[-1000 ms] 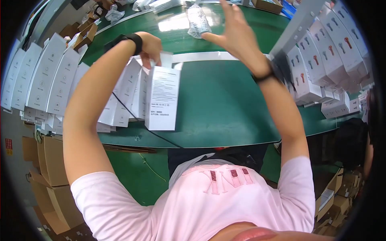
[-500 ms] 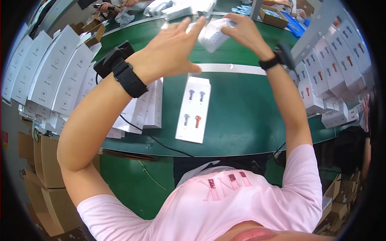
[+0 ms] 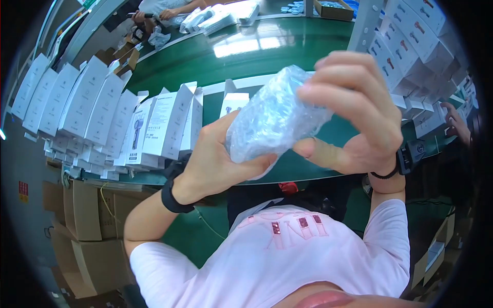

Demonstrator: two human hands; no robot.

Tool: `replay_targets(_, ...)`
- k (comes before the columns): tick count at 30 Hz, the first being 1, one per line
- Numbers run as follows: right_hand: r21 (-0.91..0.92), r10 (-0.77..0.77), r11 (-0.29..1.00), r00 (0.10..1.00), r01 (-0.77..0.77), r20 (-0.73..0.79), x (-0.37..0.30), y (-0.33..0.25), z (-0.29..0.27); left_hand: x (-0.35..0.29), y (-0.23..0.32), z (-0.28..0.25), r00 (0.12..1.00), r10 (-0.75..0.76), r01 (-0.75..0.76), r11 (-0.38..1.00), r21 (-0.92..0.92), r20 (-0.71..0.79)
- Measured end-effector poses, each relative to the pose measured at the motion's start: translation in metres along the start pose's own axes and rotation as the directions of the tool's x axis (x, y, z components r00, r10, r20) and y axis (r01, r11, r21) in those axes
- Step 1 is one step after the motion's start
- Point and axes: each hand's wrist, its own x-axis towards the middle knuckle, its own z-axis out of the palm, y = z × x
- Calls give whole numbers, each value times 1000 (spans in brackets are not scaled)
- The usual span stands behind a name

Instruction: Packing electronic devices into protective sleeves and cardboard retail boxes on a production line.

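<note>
A clear bubble-wrap package (image 3: 280,115) is held up in front of my chest, tilted with its upper end away from me. My left hand (image 3: 210,161) grips its left side, the thumb across the near face and the other fingers hidden behind. At its right end is my right hand (image 3: 359,113), fingers apart and slightly curled, thumb spread below. Its fingertips overlap the wrap's edge; whether they touch it I cannot make out. Whatever the wrap encloses is blurred by the bubbles. Beyond the package a white box (image 3: 234,98) with an open flap shows only its top part.
Rows of white cartons (image 3: 84,102) line the left of the green workbench (image 3: 205,64); printed white cartons (image 3: 411,46) are stacked at right. Brown cardboard boxes (image 3: 102,256) stand on the floor at left. Across the bench another person's hands (image 3: 154,15) are at work near plastic-wrapped items (image 3: 221,18).
The bubble-wrap package has come from the far side of the bench close to my chest. My left hand, open before, has closed on it; my right hand has loosened its pinch.
</note>
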Motion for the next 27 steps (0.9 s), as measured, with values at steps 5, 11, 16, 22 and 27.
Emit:
replay_targets(5,62,-65,996,996,69,-62,-10,-17,24,-22,2,21,992,-41,23,988,-152,-117)
replay_targets(11,-35,-101,995,990,98,-103,-9,-30,44,-35,-9,33,963,-242,157,864,-479,-122)
replay_targets(16,-3,-79,997,992,79,-102,-9,-27,48,-31,-10,36,969,-154,30,851,-525,-194)
replay_targets(22,38,259,966,942,-257,-215,-24,6,44,-30,-18,34,986,-152,81,792,-605,-68)
replay_targets(27,694,121,497,834,-520,538,-25,25,36,-33,-26,28,977,-138,210,769,-604,163)
